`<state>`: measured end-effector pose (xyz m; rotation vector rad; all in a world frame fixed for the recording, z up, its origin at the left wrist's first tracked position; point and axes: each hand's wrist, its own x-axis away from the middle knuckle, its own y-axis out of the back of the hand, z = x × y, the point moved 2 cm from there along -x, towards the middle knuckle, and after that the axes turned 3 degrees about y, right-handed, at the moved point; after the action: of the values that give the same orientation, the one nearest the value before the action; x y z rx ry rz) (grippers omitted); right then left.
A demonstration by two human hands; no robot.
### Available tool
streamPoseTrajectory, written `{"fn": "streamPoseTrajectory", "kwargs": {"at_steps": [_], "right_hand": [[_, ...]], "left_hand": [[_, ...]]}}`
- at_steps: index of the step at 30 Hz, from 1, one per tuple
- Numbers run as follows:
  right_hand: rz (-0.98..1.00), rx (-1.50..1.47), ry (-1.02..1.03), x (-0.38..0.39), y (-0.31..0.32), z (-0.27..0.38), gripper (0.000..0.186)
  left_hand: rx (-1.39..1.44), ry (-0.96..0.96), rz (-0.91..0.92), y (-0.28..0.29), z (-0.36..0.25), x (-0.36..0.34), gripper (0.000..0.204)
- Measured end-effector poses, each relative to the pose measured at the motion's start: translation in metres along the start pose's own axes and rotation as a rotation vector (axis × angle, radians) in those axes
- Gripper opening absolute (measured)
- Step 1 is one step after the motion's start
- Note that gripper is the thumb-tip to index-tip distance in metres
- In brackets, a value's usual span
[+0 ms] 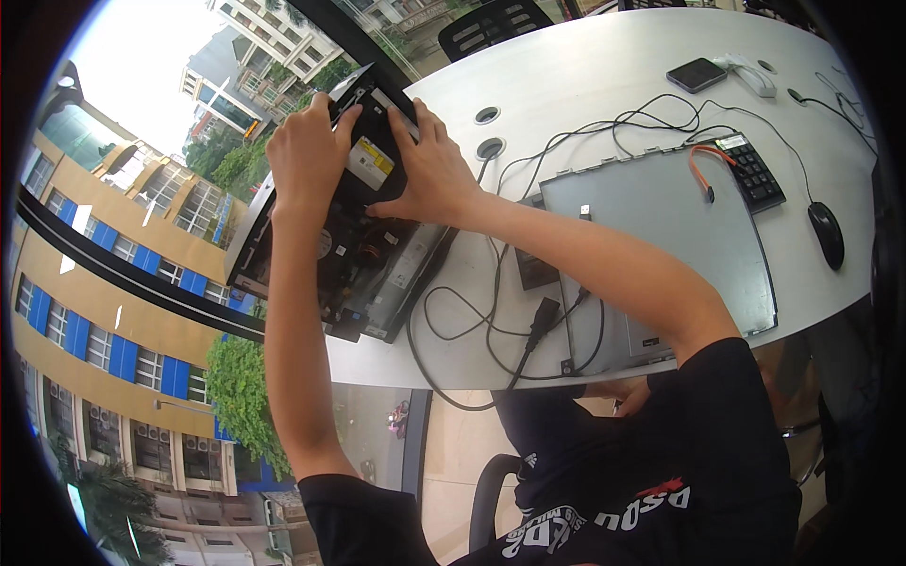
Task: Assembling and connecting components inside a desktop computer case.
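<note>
An opened desktop computer case (pixel 401 274) lies at the table's left end with its inner parts and cables exposed. In its far part sits an optical drive (pixel 371 162) with a yellow-and-white label. My left hand (pixel 310 156) is closed over the left side of the case beside the drive, thumb bent inward. My right hand (pixel 436 174) spans the drive from its right, thumb at the near edge and fingers at the far end by the case rim. My palms and fingers hide part of both contacts.
A grey metal side panel (pixel 651 236) lies on the white table (pixel 585 75), with an orange cable (pixel 698 174) on it. Around it are a keyboard (pixel 752 174), a mouse (pixel 826 236), a phone (pixel 696 74), and loose black cables with a power plug (pixel 543 321). Windows border the left.
</note>
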<state>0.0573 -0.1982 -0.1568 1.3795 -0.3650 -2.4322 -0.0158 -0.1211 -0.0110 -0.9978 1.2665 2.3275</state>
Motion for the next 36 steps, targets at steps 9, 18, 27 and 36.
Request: {"fn": "streamPoseTrajectory", "kwargs": {"at_steps": [9, 18, 27, 36], "right_hand": [[-0.102, -0.044, 0.025, -0.002, -0.002, -0.006, 0.135], [-0.086, -0.082, 0.007, -0.003, -0.004, -0.011, 0.147], [0.007, -0.159, -0.133, -0.004, -0.003, -0.025, 0.16], [0.027, -0.082, -0.15, -0.005, -0.003, -0.027, 0.155]], "left_hand": [[-0.03, 0.061, 0.069, -0.004, 0.0, -0.001, 0.05], [-0.062, 0.079, -0.03, -0.003, -0.005, 0.004, 0.049], [-0.05, 0.094, 0.027, 0.003, 0.003, -0.002, 0.052], [0.305, 0.194, 0.312, 0.001, 0.025, -0.013, 0.064]]}}
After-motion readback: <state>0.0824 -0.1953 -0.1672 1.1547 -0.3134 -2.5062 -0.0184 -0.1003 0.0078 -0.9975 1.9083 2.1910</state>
